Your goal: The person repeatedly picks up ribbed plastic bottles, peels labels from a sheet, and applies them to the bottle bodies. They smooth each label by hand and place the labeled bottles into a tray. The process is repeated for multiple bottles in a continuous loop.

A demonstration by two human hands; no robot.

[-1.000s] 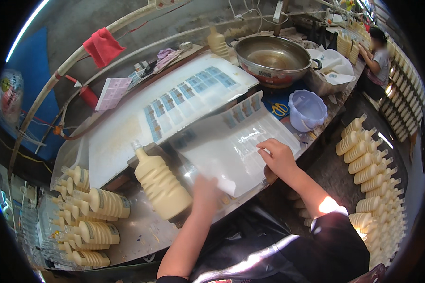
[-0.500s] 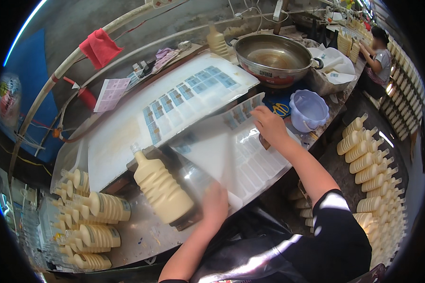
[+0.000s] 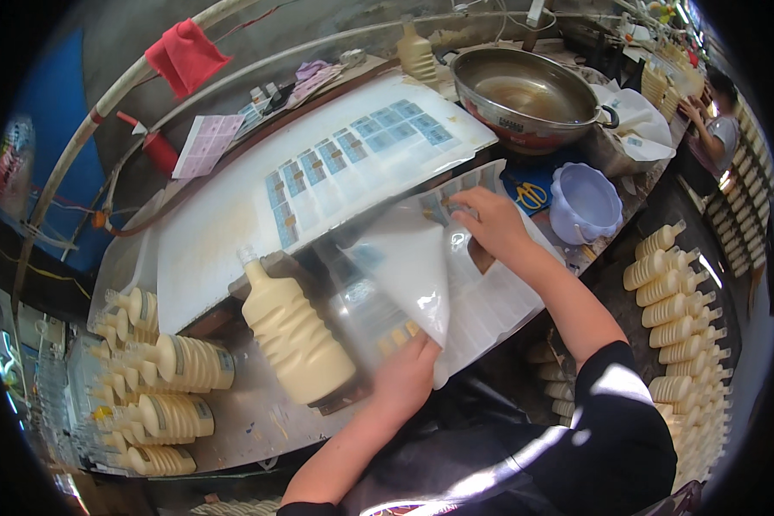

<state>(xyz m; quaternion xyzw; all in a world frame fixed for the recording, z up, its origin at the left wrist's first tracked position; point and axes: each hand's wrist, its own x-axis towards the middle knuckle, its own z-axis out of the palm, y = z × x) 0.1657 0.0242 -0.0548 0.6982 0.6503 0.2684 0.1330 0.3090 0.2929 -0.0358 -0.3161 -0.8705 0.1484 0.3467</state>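
— What's nearest?

— The left hand [image 3: 404,374] pinching the near edge of a glossy label sheet [image 3: 421,267], curled up on the table [image 3: 249,421]. A cream ribbed bottle [image 3: 292,335] lies just beside it.

— And the right hand [image 3: 490,225]?

— Gripping the sheet's far edge (fingers curled over). Beyond: a lilac plastic cup [image 3: 586,202], blue-labelled sheets [image 3: 353,163], then a steel bowl [image 3: 525,90].
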